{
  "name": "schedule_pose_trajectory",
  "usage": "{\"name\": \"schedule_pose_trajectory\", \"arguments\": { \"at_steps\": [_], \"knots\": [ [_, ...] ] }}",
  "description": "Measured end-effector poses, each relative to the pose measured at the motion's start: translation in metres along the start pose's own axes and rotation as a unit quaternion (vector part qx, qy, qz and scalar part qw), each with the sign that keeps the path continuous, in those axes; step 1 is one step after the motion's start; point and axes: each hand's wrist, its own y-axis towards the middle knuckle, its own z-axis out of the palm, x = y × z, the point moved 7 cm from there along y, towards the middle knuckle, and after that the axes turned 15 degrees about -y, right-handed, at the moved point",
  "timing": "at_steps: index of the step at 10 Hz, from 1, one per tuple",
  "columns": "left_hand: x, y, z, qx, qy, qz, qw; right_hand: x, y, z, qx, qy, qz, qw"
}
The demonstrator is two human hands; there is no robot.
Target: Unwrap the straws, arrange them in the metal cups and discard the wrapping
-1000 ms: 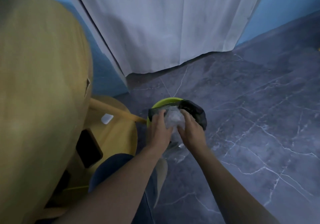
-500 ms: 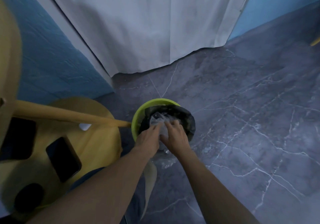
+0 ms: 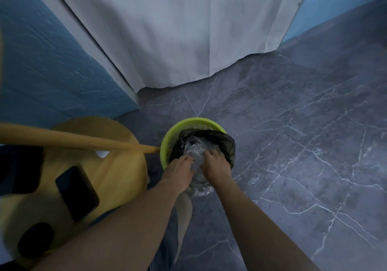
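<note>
A crumpled clear plastic wrapping (image 3: 193, 148) sits in the mouth of a lime-green waste bin (image 3: 167, 142) lined with a black bag (image 3: 227, 145), on the floor in front of me. My left hand (image 3: 180, 171) and my right hand (image 3: 216, 166) are both over the bin's near rim, fingers curled down onto the wrapping, pressing it into the bag. The fingertips are partly buried in the plastic. No straws or metal cups are in view.
A round wooden stool (image 3: 117, 178) stands left of the bin with a dark phone (image 3: 76, 192) and other dark objects on it. A wooden bar (image 3: 73, 139) reaches toward the bin. White curtain (image 3: 178, 29) and blue wall behind; grey marble floor (image 3: 303, 155) to the right.
The wrapping has gone from above the bin's rim down into the black bag, with both hands following it lower. My view has shifted right, away from the yellow wooden surface.
</note>
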Motion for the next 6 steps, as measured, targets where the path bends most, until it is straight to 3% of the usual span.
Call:
{"name": "schedule_pose_trajectory", "arguments": {
  "at_steps": [3,4,6],
  "knots": [
    [-0.026,-0.021,-0.026,-0.056,0.053,0.022,0.997,-0.009,-0.039,-0.035,-0.119,-0.055,0.005,0.991],
    [-0.030,-0.032,-0.031,-0.040,0.107,0.024,0.993,-0.008,-0.055,-0.047,-0.143,-0.061,0.000,0.988],
    [-0.042,-0.066,-0.061,-0.085,0.151,0.056,0.983,0.006,-0.082,-0.064,-0.151,-0.081,-0.057,0.984]
  ]
}}
